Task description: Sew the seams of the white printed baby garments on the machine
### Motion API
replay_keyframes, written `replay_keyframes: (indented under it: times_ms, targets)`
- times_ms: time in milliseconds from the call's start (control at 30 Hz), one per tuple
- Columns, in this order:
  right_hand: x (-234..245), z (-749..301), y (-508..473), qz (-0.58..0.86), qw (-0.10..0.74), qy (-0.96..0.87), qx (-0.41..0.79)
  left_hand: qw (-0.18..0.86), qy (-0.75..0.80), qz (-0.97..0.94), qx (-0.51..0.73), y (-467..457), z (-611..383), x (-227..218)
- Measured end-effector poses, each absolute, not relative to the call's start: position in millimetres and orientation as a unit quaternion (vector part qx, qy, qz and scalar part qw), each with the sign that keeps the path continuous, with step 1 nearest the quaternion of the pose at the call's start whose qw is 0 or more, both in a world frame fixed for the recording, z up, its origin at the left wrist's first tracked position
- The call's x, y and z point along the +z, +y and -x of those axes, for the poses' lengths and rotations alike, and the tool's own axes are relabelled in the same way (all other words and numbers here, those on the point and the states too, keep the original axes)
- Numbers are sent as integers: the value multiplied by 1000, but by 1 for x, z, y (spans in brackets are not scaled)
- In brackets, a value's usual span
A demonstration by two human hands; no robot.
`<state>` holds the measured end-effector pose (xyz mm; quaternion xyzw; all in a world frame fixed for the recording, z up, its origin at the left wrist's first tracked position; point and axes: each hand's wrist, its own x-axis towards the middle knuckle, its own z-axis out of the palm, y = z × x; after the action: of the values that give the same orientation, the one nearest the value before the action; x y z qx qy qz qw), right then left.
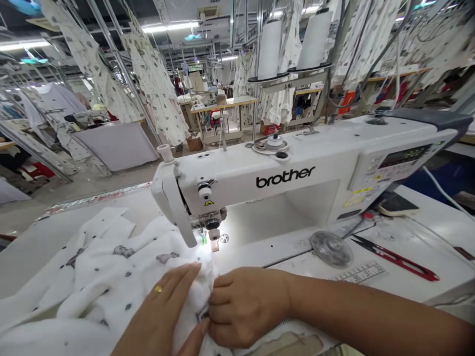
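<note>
**Bright, Even Factory Light, Bowed at the Edges**

Lit from above by rows of ceiling fluorescent tubes. Whiter, tighter glow added by the sewing lamp beneath the machine arm, nearly blown out on the white fabric. Only soft, faint shadows, deepest around the right hand. Fairly sharp near the needle area, softer and less detailed toward the far background. Steel rails visibly bent and stretched by wide-lens distortion near the frame edges.

A smooth, faintly glossy finish is being shown by the white sewing machine head, a soft matt weave by the white printed cloth, and sleek glossy red plastic by the handles of the thread snips.
</note>
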<state>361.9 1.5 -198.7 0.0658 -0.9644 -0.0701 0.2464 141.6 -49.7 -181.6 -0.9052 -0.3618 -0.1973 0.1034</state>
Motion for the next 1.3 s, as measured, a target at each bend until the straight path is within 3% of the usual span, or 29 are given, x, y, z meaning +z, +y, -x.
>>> replay_keyframes:
  times_ms: [133,233,333,533,667,833,1000,1133,1300]
  targets:
    - [-201,-364,1,-33,236,-970,-44,116,-405,882,-211,-52,-143,-203]
    - [-200,-368,6,-28,198,-979,37,29,-469,860,-198,-33,-141,-194]
    - [-200,-368,11,-1,211,-971,113,-79,-568,789,-219,-10,-137,-177]
    - [-206,-360,10,243,253,-933,82,-164,-572,750,-289,-1,-137,-172]
    - [-208,-352,3,302,239,-919,89,-162,-545,779,-265,-15,-143,-177]
    - [-199,-351,5,288,218,-917,169,-129,-561,796,-188,-22,-141,-183]
    - [-195,-356,13,205,192,-944,175,-44,-470,850,-236,-21,-135,-184]
    - [-195,-362,18,176,154,-964,127,-123,-448,866,-182,-21,-135,-183]
    - [-198,-373,27,87,170,-979,64,-196,-523,815,-158,-20,-132,-188]
